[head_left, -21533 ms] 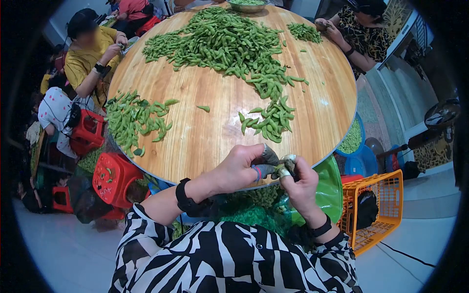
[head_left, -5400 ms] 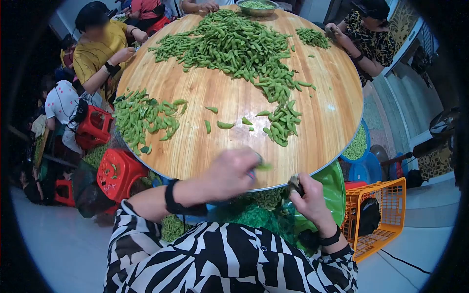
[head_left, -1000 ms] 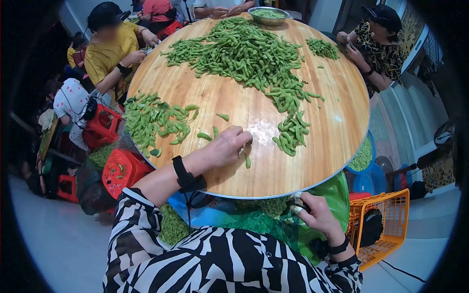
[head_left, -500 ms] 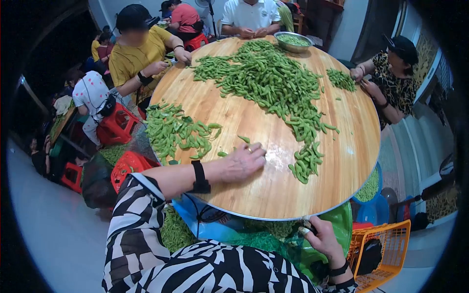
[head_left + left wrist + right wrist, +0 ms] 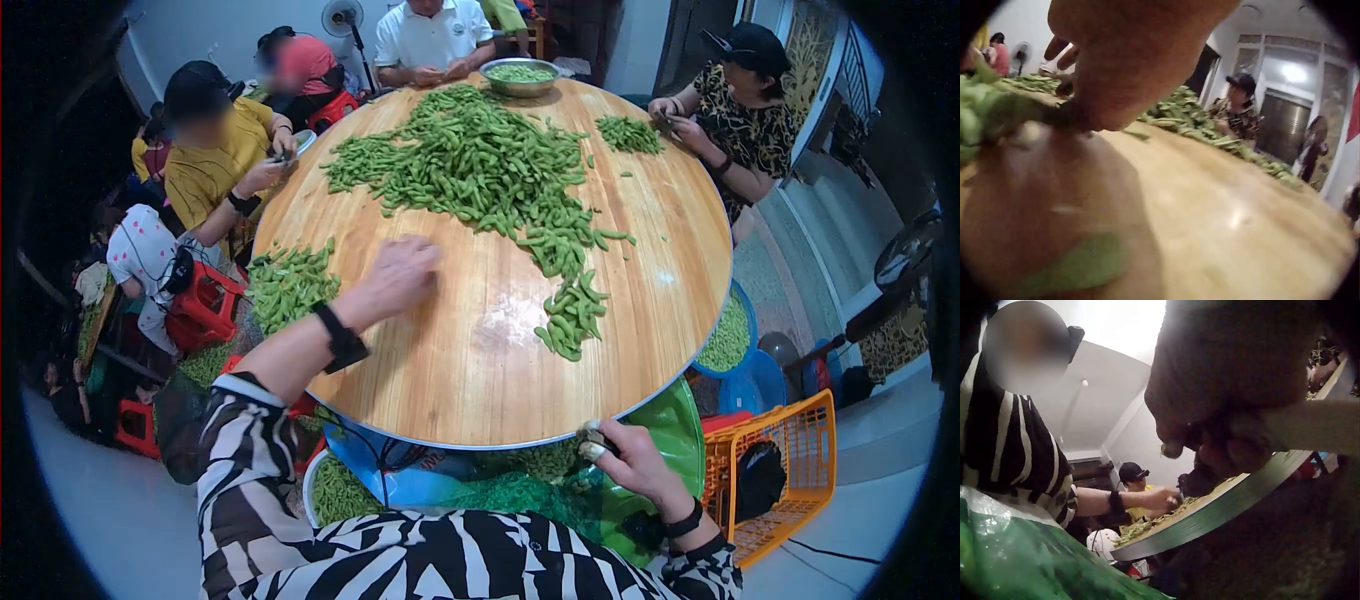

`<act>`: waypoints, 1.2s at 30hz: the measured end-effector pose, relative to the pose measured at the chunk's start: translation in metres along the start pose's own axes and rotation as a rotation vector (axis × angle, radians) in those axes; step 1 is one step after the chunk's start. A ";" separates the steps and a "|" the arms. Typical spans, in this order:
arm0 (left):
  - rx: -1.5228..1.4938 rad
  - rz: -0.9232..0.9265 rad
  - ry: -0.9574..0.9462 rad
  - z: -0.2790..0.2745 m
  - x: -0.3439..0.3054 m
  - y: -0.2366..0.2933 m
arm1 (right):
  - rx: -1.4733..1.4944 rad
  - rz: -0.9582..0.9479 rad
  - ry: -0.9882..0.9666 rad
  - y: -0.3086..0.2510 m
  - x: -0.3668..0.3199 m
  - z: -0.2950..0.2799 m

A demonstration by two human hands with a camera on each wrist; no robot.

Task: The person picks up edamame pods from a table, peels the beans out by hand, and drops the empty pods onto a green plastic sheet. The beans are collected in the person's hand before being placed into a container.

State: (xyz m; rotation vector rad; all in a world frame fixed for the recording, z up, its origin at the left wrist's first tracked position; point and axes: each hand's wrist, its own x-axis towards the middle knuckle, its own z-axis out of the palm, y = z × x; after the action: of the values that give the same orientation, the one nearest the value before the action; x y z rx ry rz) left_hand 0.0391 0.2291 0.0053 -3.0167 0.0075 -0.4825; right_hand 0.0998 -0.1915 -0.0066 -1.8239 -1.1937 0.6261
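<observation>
My left hand (image 5: 400, 275) is low over the left half of the round wooden table (image 5: 450, 380), blurred, fingers bent down toward the wood. Right of the left pile of green pods (image 5: 290, 290) it hovers or touches; which, I cannot tell. In the left wrist view the hand (image 5: 1129, 69) is beside blurred pods (image 5: 975, 112), and a green shape (image 5: 1079, 265) lies closer to the camera. My right hand (image 5: 635, 460) stays at the near rim with curled fingers and wrapped fingertips. The right wrist view shows this hand (image 5: 1229, 394) dark; anything inside it is hidden.
A big pod heap (image 5: 480, 160) covers the far middle, trailing to a small cluster (image 5: 572, 315). A metal bowl (image 5: 520, 80) stands at the back. Several people sit around. An orange crate (image 5: 780, 480) and blue basin (image 5: 725, 335) are on the right.
My left hand has moved left and farther across the table. The loose pods beside it half a second ago no longer show there. The head view has shifted; my right hand stays near the rim.
</observation>
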 end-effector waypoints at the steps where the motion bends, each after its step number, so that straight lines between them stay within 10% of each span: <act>1: -0.207 0.028 0.085 0.003 0.022 0.032 | 0.001 0.015 0.000 -0.002 0.001 0.001; 8: -0.172 0.509 0.028 0.025 0.097 0.189 | -0.039 0.024 -0.007 -0.005 -0.003 -0.004; 17: -0.161 0.209 -0.174 0.035 0.105 0.125 | -0.047 0.065 0.042 0.007 -0.009 -0.008; 23: -0.267 -0.023 0.086 0.045 0.158 0.086 | -0.007 0.050 0.039 0.002 -0.007 -0.006; 25: -0.243 -0.235 -0.091 0.049 0.163 0.087 | -0.036 0.048 0.042 0.000 -0.009 -0.006; 32: -0.294 0.169 -0.445 0.041 0.149 0.090 | -0.035 0.099 0.060 0.009 -0.014 -0.005; 36: -0.299 0.106 -0.774 -0.016 0.187 0.101 | -0.028 0.114 0.058 0.007 -0.015 -0.006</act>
State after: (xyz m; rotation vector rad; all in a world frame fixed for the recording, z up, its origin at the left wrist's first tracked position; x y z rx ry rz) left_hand 0.2123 0.1233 0.0695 -3.2353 0.2002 0.7672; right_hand 0.1018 -0.2085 -0.0100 -1.9312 -1.0720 0.6188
